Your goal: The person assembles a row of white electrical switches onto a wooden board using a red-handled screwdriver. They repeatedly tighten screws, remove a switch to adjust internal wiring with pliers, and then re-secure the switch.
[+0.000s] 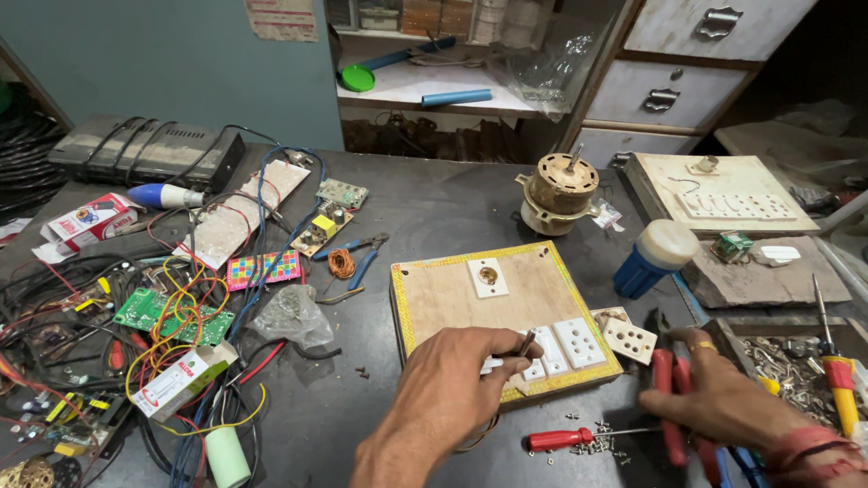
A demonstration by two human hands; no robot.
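Left hand [452,380] pinches a small metal part [526,342] at the switchboard [493,303]; right hand [723,398] clasps red-handled pliers [667,398]. Risk: the part could slip among loose screws [597,441].

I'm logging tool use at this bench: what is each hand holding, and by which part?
The left hand pinches a small metal screw-like piece by one end; the right hand grips red-handled pliers by the handles.

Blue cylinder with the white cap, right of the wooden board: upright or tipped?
Tipped. The blue cylinder leans on the dark table, white cap pointing up-right, blue base down-left, beside the stone slab.
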